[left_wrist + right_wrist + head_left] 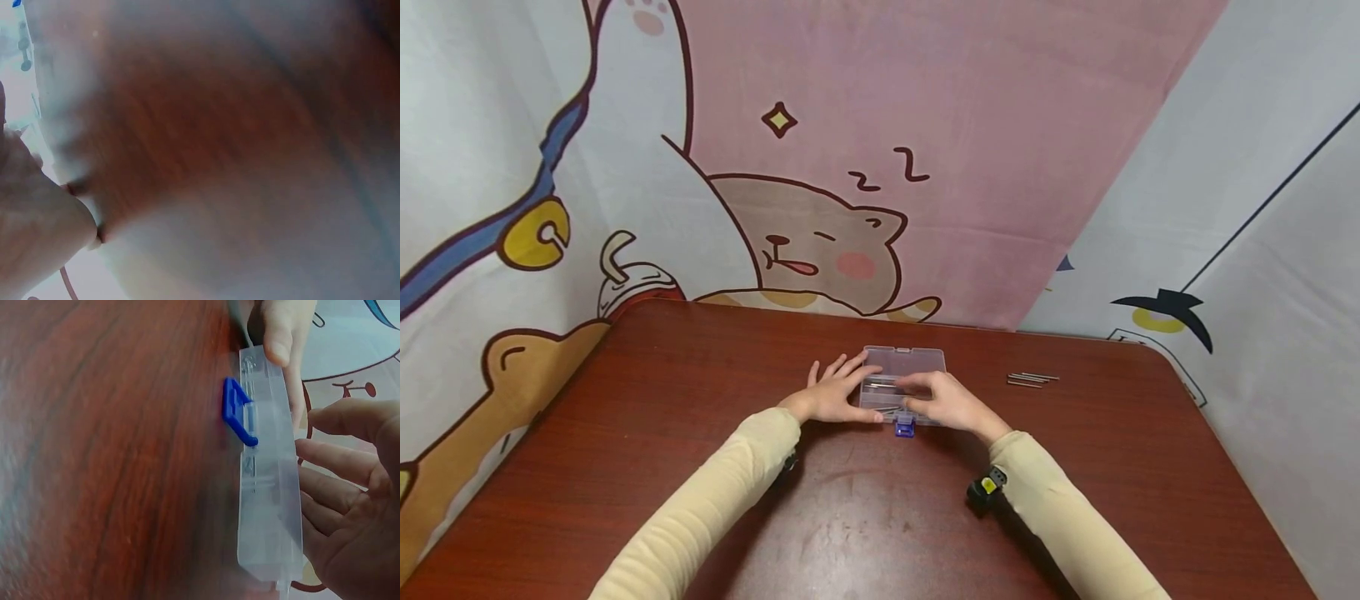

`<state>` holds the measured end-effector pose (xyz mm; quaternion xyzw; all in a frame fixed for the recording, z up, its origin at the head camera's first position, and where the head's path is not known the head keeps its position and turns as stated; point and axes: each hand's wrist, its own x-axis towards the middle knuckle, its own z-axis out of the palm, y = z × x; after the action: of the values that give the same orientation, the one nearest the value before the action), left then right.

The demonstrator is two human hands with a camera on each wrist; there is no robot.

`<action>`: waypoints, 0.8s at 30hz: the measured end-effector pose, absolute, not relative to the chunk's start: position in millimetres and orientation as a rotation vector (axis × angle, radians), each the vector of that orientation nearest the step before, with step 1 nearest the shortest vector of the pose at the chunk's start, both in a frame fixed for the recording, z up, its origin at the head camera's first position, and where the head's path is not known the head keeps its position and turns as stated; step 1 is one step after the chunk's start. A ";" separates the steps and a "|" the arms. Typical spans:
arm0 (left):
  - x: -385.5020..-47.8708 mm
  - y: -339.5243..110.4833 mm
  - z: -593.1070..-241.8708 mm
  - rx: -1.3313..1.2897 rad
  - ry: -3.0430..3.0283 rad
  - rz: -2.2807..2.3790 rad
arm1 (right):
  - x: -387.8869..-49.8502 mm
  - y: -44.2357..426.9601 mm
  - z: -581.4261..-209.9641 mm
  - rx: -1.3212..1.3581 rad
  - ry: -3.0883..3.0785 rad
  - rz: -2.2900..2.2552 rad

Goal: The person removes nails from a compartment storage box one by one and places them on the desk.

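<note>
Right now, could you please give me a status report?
Left hand touching box; right hand over it. Box open, rods inside. Loose rods off right, clear of both hands.

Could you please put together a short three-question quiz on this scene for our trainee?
1. True or false: the latch on the clear plastic box is red.
2. Which hand's thumb touches the box near its left end?
3. Where do the thin metal rods outside the box lie on the table?
a) left of the box
b) right of the box
c) in front of the box

Key: 1. False, blue. 2. The left hand. 3. b.
</note>
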<state>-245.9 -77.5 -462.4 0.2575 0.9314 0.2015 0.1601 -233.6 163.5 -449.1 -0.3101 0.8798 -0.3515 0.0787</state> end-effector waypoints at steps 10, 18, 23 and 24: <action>-245.8 -78.3 -460.6 0.752 2.663 0.595 | -227.0 154.9 -445.3 -0.933 2.674 -0.928; -245.9 -77.2 -460.7 0.756 2.646 0.604 | -220.5 151.8 -448.8 -0.949 2.734 -0.809; -246.6 -77.3 -461.1 0.752 2.641 0.611 | -222.0 149.8 -448.5 -1.000 2.715 -0.837; -246.7 -77.4 -461.2 0.752 2.642 0.614 | -222.2 149.2 -447.9 -1.008 2.703 -0.833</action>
<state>-246.7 -77.4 -461.2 0.2637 0.9262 0.2151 0.1626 -222.2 149.2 -447.9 -0.3350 0.8980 -0.2766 0.0692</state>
